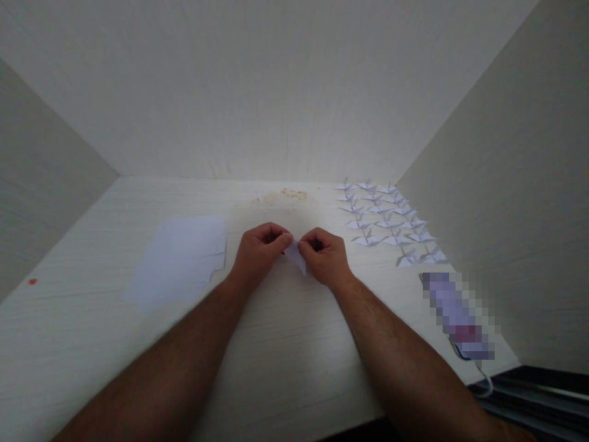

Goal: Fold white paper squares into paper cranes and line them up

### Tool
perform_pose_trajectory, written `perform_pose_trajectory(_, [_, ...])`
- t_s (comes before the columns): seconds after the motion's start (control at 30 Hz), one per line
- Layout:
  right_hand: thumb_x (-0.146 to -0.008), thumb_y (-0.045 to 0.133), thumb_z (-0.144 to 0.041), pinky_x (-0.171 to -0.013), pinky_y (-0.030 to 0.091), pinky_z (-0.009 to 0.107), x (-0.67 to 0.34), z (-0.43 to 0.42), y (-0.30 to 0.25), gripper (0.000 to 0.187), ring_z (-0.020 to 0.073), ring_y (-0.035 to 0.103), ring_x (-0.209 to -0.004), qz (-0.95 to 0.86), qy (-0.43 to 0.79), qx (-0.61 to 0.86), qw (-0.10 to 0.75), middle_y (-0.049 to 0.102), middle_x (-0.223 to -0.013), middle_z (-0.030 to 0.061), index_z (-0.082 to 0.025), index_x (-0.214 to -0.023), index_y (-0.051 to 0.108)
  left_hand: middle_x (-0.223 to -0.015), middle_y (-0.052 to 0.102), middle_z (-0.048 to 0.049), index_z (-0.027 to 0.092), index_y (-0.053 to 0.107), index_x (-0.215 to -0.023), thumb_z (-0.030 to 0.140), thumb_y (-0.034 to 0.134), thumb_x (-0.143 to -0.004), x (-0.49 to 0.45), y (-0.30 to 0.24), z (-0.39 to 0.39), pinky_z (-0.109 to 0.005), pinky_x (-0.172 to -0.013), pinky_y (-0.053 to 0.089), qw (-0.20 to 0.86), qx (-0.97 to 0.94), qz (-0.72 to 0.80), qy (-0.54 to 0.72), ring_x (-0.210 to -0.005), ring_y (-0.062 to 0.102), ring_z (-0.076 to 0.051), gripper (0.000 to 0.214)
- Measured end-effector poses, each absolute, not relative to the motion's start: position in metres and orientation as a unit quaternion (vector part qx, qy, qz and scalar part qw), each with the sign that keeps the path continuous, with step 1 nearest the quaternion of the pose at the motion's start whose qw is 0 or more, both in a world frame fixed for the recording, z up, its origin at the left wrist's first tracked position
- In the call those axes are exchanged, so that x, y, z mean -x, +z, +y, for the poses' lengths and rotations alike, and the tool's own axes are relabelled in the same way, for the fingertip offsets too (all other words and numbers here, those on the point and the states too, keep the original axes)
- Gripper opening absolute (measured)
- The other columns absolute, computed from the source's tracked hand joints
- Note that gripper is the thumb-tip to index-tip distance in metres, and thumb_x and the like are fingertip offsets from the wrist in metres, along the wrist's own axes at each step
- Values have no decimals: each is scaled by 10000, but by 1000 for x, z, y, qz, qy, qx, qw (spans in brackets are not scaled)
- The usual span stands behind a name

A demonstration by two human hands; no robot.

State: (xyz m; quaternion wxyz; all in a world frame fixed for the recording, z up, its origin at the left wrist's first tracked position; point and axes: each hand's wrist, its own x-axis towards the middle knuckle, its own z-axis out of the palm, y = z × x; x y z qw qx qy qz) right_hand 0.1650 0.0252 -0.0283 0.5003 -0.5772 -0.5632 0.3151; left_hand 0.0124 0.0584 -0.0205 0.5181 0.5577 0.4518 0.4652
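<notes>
Between my two hands is a small piece of folded white paper point(296, 256), raised a little over the middle of the table, one pointed end hanging down. My left hand point(263, 248) pinches its upper left edge between thumb and fingers. On the other side, my right hand point(324, 253) grips the right edge the same way. Fingers cover part of the paper, so its full fold is hidden. To the right, several white paper cranes point(368, 238) stand in rows.
A stack of white paper sheets point(179, 258) lies at left. Near the right edge rests a phone-like device point(455, 313), pixelated, with a white cable point(485, 387). A small red bit point(32, 282) sits far left. Walls point(257, 92) enclose the table's back and sides.
</notes>
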Motion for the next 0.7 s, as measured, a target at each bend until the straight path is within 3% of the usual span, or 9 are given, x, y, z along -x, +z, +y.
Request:
perform_pose_trajectory(0.3, [-755, 639, -328, -484, 368, 220, -165, 26, -32, 154, 93, 486, -514, -570, 320, 577, 490, 574, -559, -40, -194, -682, 622, -635, 643, 1, 161, 650, -678, 304, 703, -719, -13, -22, 59, -251, -605, 512, 506, -530, 471, 491, -587, 585, -121, 158])
perform_pose_trajectory(0.5, [-729, 685, -377, -492, 471, 242, -165, 32, -31, 198, 113, 572, -486, -469, 409, 546, 561, 618, -561, -32, -190, -746, 619, -856, 716, -58, 153, 690, -928, 458, 642, -806, -12, -24, 59, -326, -658, 573, 620, -510, 368, 469, -757, 675, -189, 332])
perform_pose_trajectory(0.7, [-706, 721, -394, -518, 504, 257, -164, 34, -32, 251, 126, 610, -520, -448, 422, 538, 576, 628, -590, -34, -199, -773, 579, -766, 715, -30, 145, 711, -846, 344, 782, -712, -12, -24, 60, -282, -664, 565, 572, -558, 401, 448, -662, 657, -143, 250])
